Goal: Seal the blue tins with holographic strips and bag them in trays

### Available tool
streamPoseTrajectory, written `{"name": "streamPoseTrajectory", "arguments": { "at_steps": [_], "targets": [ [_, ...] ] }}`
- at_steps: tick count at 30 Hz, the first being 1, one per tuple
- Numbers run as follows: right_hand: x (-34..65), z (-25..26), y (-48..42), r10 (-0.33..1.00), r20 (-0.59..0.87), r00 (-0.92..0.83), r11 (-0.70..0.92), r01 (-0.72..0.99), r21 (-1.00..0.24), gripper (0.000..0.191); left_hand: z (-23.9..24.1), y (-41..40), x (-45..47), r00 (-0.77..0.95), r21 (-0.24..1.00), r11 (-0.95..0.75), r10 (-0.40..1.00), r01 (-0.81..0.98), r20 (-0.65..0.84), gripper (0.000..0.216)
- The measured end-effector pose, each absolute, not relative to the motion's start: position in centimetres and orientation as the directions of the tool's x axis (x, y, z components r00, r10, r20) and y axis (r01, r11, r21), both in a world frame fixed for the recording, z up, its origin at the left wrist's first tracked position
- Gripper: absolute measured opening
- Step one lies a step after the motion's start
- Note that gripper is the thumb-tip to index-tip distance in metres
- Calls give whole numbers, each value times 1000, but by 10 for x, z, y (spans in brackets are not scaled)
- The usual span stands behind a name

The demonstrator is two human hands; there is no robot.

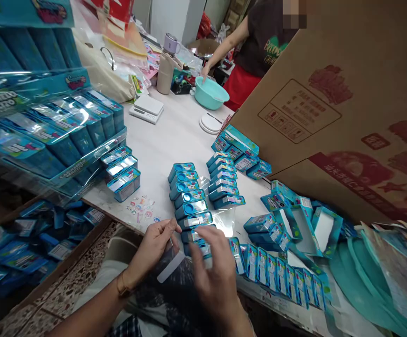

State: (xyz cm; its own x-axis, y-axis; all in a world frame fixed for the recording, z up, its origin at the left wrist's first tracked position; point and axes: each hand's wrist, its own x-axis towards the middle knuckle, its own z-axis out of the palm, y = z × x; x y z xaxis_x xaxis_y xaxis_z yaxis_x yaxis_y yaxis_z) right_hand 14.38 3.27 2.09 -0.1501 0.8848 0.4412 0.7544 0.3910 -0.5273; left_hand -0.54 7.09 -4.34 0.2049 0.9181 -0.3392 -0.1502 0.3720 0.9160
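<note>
1. Apparently handles pale-streaked clear film [170,267] above the lap, at the near end of a row of blue tins [190,196]; by judgement, a step of readying film rather than shifting tins.
2. Has left hand [158,236] drawn into a pinch of thumb and fingers, seemingly on the film, though too dim and see-through there for certainty.
3. Holds right hand [219,264] spread and blurred over the nearest tins, thumb well apart from fingers, with nothing visible in the grasp.
4. Calls next, probably, for a light hold on the film's edges, without nudging the row askew.
5. On the pale table [150,154]: a second row of tins [225,181] just to the right, loose stickers [142,208] to the left, a white scale [147,108] farther off.
6. Around the room: stacked display trays [93,171] at left, a large cardboard box [294,61] at right, and, across the table, a co-worker's hand [205,71] at a turquoise basin [212,96].
</note>
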Motion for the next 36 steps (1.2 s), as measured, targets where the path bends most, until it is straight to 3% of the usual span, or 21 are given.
{"name": "streamPoseTrajectory", "arguments": {
  "at_steps": [3, 8, 13, 20, 22, 24, 27, 30, 33, 35, 36],
  "targets": [
    [126, 17, 16, 899, 345, -272, 424, 742, -520, 22, -25, 63, -17, 206, 922, 339, 931, -185, -301, 50],
    [120, -4, 16, 874, 449, -188, 416, 768, -487, 16, -14, 54, -32, 315, 949, 285, 921, -136, -231, 37],
    [120, -3, 14, 828, 507, -239, 459, 809, -368, 22, -19, 52, -32, 244, 949, 302, 931, -92, -272, 33],
    [109, 9, 12, 832, 502, -235, 449, 817, -362, 16, -22, 56, -29, 202, 957, 275, 947, -98, -251, 31],
    [106, 19, 11, 838, 506, -206, 444, 796, -411, 15, -29, 62, -30, 190, 955, 275, 949, -114, -251, 33],
    [107, 33, 13, 874, 462, -154, 413, 737, -535, 15, -37, 69, -32, 167, 947, 290, 949, -137, -267, 35],
    [115, 53, 26, 962, 269, -42, 237, 612, -755, 15, -47, 78, -34, 111, 944, 299, 952, -139, -285, 36],
    [125, 61, 45, 991, 129, 35, 89, 545, -834, 17, -48, 80, -33, 99, 942, 303, 952, -144, -291, 37],
    [129, 57, 55, 989, 136, -57, 142, 614, -776, 15, -44, 79, -33, 137, 930, 329, 941, -162, -309, 38],
    [126, 54, 53, 957, 190, -220, 291, 695, -657, 10, -40, 78, -33, 155, 930, 330, 939, -164, -306, 38],
    [123, 52, 50, 925, 217, -312, 380, 723, -577, 17, -39, 78, -33, 160, 932, 324, 941, -163, -299, 37]
  ]
}}
